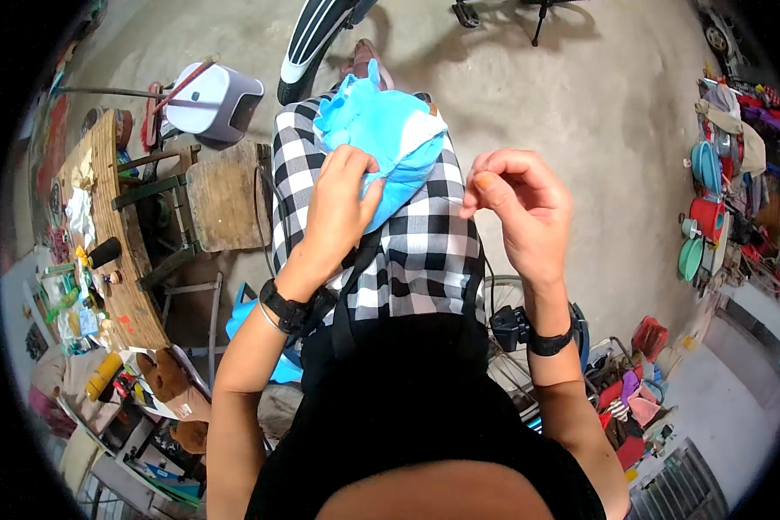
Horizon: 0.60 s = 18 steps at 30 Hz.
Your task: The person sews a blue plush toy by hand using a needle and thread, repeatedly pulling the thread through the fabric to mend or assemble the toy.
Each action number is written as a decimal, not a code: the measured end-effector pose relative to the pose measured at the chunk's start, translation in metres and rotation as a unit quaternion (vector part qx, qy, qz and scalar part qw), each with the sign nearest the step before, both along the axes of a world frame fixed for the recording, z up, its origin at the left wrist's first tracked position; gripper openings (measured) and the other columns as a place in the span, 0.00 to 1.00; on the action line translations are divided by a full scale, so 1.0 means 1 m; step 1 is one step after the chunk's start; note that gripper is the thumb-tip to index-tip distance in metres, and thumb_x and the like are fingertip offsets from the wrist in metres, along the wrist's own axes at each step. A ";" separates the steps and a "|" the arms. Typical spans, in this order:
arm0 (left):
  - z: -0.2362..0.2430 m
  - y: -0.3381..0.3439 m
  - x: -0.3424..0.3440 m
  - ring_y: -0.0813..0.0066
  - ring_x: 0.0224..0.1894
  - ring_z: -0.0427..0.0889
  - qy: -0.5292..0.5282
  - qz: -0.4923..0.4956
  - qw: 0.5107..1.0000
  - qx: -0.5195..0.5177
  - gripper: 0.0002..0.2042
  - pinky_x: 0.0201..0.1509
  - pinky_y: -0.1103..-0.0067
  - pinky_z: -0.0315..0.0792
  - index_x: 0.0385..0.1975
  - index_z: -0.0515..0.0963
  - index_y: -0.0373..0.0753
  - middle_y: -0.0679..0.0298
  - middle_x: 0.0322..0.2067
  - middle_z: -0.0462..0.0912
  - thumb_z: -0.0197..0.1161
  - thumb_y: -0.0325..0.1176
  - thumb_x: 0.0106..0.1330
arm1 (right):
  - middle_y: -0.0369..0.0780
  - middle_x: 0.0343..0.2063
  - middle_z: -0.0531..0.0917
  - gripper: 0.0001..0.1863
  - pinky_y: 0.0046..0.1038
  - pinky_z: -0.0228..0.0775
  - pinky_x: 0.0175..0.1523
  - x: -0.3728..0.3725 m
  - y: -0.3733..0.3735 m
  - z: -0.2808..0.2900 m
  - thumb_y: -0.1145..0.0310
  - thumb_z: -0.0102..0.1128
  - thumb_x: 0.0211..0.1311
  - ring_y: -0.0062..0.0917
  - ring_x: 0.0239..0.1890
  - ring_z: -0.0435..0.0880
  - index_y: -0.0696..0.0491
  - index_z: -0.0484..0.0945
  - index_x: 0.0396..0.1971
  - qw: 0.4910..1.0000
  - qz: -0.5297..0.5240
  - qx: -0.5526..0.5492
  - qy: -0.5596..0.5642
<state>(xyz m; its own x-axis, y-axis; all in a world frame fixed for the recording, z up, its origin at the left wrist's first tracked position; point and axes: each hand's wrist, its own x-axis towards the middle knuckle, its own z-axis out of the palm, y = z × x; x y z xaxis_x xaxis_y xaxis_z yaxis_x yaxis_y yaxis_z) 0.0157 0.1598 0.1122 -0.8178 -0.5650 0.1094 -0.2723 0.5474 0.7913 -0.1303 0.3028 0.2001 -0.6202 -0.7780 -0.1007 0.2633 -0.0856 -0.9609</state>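
Observation:
A light blue plush item [390, 130] with a white patch and small floppy tabs lies across my lap on a black and white checked cloth [420, 260]. My left hand [338, 195] grips the lower left part of the blue plush, fingers curled into the fabric. To the right of it, raised above the checked cloth, my right hand [520, 208] has its fingers bent and pinched near the thumb tip; whatever is between them is too small to make out.
At left are a wooden bench [104, 173], a wooden chair [225, 195] and a white stool [208, 100]. Coloured basins [702, 169] and piled clothes [754, 130] line the right side. A tyre and frame part [312, 43] stands ahead.

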 end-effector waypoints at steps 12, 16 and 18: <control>-0.002 -0.002 0.012 0.74 0.33 0.76 0.046 0.029 0.990 0.127 0.05 0.38 0.81 0.68 0.28 0.75 0.32 0.61 0.31 0.77 0.63 0.23 0.54 | 0.34 0.26 0.77 0.04 0.13 0.66 0.31 0.012 -0.008 -0.076 0.74 0.53 0.63 0.11 0.26 0.73 0.58 0.71 0.34 0.993 0.006 0.108 -0.052; -0.001 -0.002 0.011 0.74 0.34 0.76 0.046 0.023 0.991 0.121 0.04 0.39 0.81 0.68 0.28 0.75 0.33 0.62 0.31 0.77 0.63 0.23 0.54 | 0.34 0.21 0.73 0.04 0.17 0.61 0.24 0.008 -0.013 -0.100 0.72 0.48 0.66 0.12 0.19 0.68 0.56 0.66 0.37 0.987 -0.040 0.145 -0.056; 0.000 -0.005 0.010 0.76 0.33 0.76 0.028 -0.009 0.992 0.120 0.05 0.39 0.82 0.69 0.31 0.76 0.33 0.62 0.31 0.77 0.62 0.24 0.56 | 0.32 0.17 0.70 0.05 0.19 0.57 0.23 0.014 -0.018 -0.098 0.72 0.49 0.65 0.12 0.18 0.64 0.56 0.66 0.37 0.978 -0.071 0.177 -0.079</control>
